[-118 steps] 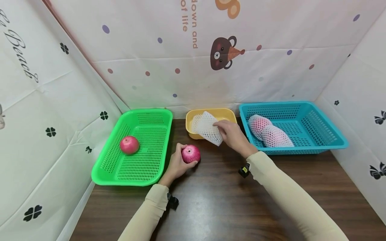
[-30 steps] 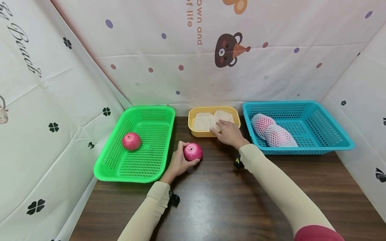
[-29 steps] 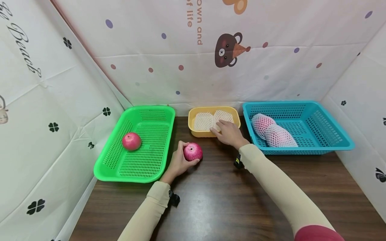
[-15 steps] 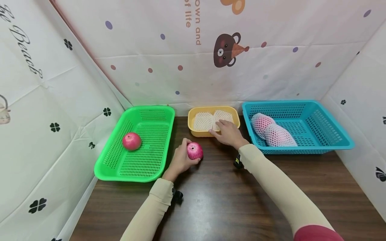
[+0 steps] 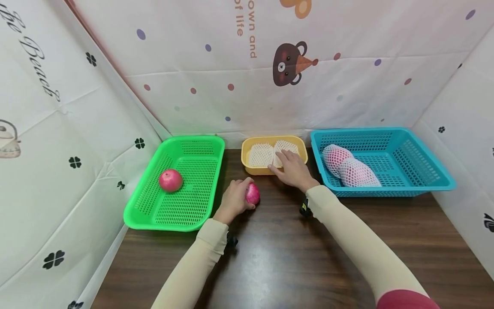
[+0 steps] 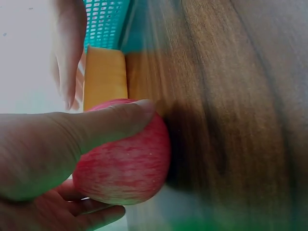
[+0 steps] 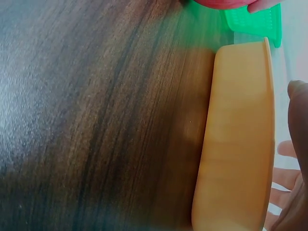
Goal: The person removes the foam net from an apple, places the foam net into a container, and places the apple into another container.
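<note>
My left hand (image 5: 236,196) grips a pinkish-red apple (image 5: 253,194) at the table, to the right of the green basket. In the left wrist view the thumb lies across the apple (image 6: 130,168) and the other fingers curl beneath it. The right hand (image 5: 294,172) reaches over the front rim of a small yellow basket (image 5: 258,170), fingers loosely extended onto a white foam fruit net (image 5: 286,146). Another stack of foam netting (image 5: 261,155) lies beside it in the basket. From the right wrist, the spread fingers show past the yellow wall (image 7: 236,144).
On the left, a green basket (image 5: 189,210) holds one bare apple (image 5: 171,180). A blue basket (image 5: 393,169) at the right contains two net-wrapped apples, one wrapped apple (image 5: 336,158) behind the other wrapped apple (image 5: 359,174). A printed cloth (image 5: 173,51) hangs behind the wooden table (image 5: 293,257).
The foam net that my right hand held up earlier now lies in the yellow basket under its fingers. My left hand has shifted slightly right with the apple and covers more of it.
</note>
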The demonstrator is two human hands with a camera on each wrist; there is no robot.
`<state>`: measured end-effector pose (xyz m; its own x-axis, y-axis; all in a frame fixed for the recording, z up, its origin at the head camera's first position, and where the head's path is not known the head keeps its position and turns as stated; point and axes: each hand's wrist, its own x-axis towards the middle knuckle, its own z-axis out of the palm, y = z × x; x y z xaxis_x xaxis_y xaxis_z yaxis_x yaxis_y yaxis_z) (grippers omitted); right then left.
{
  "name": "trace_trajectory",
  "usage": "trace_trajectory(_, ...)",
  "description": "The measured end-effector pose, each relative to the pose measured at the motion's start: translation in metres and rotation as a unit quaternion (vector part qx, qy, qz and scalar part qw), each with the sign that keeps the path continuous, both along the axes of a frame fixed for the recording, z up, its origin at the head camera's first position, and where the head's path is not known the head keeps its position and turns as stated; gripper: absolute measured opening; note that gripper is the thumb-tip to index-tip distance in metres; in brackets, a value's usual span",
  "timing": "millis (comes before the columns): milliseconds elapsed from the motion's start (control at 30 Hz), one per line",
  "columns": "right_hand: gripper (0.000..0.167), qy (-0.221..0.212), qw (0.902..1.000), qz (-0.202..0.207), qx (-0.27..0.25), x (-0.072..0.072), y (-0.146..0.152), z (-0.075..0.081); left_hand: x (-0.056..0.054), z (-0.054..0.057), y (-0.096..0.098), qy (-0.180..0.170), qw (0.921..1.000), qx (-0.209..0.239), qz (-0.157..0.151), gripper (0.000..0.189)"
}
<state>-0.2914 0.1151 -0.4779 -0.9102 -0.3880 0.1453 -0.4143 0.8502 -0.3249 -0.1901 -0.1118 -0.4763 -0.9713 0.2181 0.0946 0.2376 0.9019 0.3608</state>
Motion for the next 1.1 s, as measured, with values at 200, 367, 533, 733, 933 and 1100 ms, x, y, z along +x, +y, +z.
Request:
trace_trajectory(200, 0.074, 0.019, 0.9997, 0.013, -0.006, 0.001, -0.001, -0.002, -0.004, 0.008, 0.007, -0.027, 0.9993, -0.027, 0.005, 0.076)
trace_trajectory(367, 0.079, 0.028, 0.9989, 0.035, -0.015, 0.001, -0.002, -0.002, -0.008, 0.014, 0.007, -0.038, 0.9977, -0.055, -0.008, 0.076)
trace_trajectory(533, 0.098, 0.039, 0.9962, 0.078, -0.004, 0.000, -0.001, -0.003, -0.011, 0.025, 0.003, -0.049, 0.9966, -0.062, -0.025, 0.076)
trace_trajectory(733, 0.125, 0.039, 0.9937, 0.105, 0.002, 0.002, -0.002, -0.002, -0.014, 0.043, -0.004, -0.060, 0.9956, -0.061, -0.036, 0.077)
trace_trajectory(933, 0.130, 0.039, 0.9921, 0.118, -0.015, 0.008, -0.007, -0.002, -0.019, 0.058, -0.012, -0.060, 0.9955, -0.056, -0.047, 0.078)
trace_trajectory(1100, 0.130, 0.041, 0.9891, 0.138, -0.029, 0.015, -0.017, 0.000, -0.024, 0.072, -0.020, -0.058, 0.9959, -0.034, -0.061, 0.079)
